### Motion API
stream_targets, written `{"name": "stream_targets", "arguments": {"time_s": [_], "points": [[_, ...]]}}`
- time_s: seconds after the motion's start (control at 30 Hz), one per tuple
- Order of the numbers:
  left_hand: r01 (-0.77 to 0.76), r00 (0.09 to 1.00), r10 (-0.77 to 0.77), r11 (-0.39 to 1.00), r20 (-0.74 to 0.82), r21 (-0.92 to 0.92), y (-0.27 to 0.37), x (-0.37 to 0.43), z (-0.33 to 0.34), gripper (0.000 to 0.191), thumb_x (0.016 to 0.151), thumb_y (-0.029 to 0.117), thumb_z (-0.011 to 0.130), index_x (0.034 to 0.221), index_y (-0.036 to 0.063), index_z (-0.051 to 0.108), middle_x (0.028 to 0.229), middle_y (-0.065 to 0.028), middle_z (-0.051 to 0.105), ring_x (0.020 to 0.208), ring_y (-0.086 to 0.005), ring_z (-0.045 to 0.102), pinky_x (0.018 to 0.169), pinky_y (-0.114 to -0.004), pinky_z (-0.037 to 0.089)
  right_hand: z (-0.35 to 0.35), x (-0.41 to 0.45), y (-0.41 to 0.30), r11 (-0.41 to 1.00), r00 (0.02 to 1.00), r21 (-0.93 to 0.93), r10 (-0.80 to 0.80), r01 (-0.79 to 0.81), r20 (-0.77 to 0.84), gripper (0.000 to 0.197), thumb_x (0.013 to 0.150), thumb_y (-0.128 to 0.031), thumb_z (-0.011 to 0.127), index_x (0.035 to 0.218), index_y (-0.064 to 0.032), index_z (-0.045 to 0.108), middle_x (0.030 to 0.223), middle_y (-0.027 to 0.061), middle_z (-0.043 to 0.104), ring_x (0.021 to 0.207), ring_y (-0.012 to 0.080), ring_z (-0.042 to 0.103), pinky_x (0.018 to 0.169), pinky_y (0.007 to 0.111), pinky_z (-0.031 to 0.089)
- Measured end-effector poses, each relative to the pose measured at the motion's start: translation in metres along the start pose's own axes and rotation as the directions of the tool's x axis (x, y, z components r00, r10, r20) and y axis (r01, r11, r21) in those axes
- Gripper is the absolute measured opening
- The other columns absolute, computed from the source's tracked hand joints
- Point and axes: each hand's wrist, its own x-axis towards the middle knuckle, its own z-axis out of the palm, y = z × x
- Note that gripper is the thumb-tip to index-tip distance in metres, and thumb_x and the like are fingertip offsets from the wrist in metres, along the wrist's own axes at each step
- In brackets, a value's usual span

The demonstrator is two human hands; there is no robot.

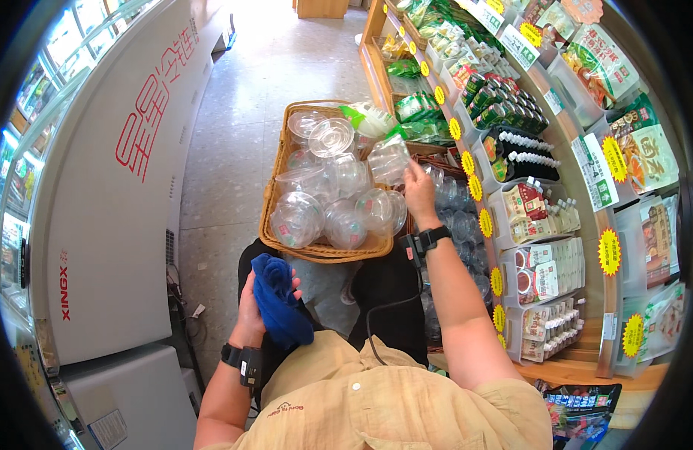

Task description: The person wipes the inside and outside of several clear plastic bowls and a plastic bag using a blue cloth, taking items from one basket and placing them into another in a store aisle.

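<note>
My left hand (pixel 255 304) holds a crumpled blue cloth (pixel 279 298) above my lap. At the right rim of the wicker basket (pixel 266 194), my right hand (pixel 421 194) grips a clear plastic container (pixel 388 160) by its near edge. Stacks of clear round plastic bowls (pixel 297 219) and lids (pixel 331 136) fill the basket. A white and green plastic bag (pixel 372 119) lies at its far right corner. More clear containers (pixel 464 226) sit in a darker basket to the right, partly hidden by my forearm.
A white XINGX refrigerated cabinet (pixel 121 169) stands on the left. Wooden shelves (pixel 583 191) on the right hold plastic bins of pouches, green cans (pixel 490 115) and packets, with yellow price tags. Behind the basket is tiled floor (pixel 239 112). A cable hangs from my right wrist device.
</note>
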Motion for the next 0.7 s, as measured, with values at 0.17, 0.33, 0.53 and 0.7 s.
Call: {"name": "stream_targets", "arguments": {"time_s": [0.17, 0.33, 0.53, 0.7], "points": [[0.027, 1.000, -0.027, 1.000, 0.010, -0.008, 0.006, 0.012, -0.027, 0.057, 0.092, 0.049, 0.033, 0.118, 0.0010, 0.049, 0.113, -0.0174, 0.056, 0.098, -0.0311, 0.058, 0.081, -0.045, 0.051, 0.023, -0.004, 0.026, 0.982, 0.965, -0.128, 0.166, -0.142, 0.204, 0.039, 0.087, -0.022, 0.046, 0.123, -0.0051, 0.049, 0.111, 0.0211, 0.057, 0.102, 0.0366, 0.054, 0.087, 0.040, 0.042], [0.020, 1.000, -0.020, 0.999, 0.006, -0.028, 0.007, 0.019, -0.047, 0.061, 0.092, 0.051, 0.029, 0.123, 0.0003, 0.045, 0.116, -0.0193, 0.054, 0.098, -0.0332, 0.058, 0.080, -0.047, 0.051, 0.023, 0.007, 0.029, 0.975, 0.940, -0.130, 0.209, -0.180, 0.268, 0.043, 0.087, -0.020, 0.050, 0.125, -0.0010, 0.046, 0.114, 0.0221, 0.057, 0.106, 0.0293, 0.056, 0.089, 0.034, 0.043], [0.029, 0.999, -0.028, 0.999, 0.015, -0.041, 0.009, 0.019, -0.040, 0.060, 0.092, 0.050, 0.029, 0.122, 0.0009, 0.046, 0.114, -0.0181, 0.056, 0.095, -0.0326, 0.060, 0.078, -0.047, 0.052, 0.026, -0.003, 0.032, 0.985, 0.957, -0.154, 0.119, -0.079, 0.265, 0.040, 0.087, -0.021, 0.047, 0.123, -0.0045, 0.048, 0.111, 0.0202, 0.058, 0.102, 0.0356, 0.055, 0.086, 0.039, 0.043], [0.031, 0.999, -0.031, 0.999, 0.015, -0.031, 0.011, 0.019, -0.042, 0.058, 0.092, 0.049, 0.030, 0.122, 0.0009, 0.046, 0.114, -0.0176, 0.056, 0.094, -0.0323, 0.060, 0.078, -0.047, 0.052, 0.019, 0.003, 0.029, 0.983, 0.937, -0.107, 0.178, -0.152, 0.301, 0.039, 0.087, -0.021, 0.046, 0.122, -0.0034, 0.048, 0.107, 0.0209, 0.059, 0.099, 0.0360, 0.056, 0.085, 0.039, 0.043]]}}
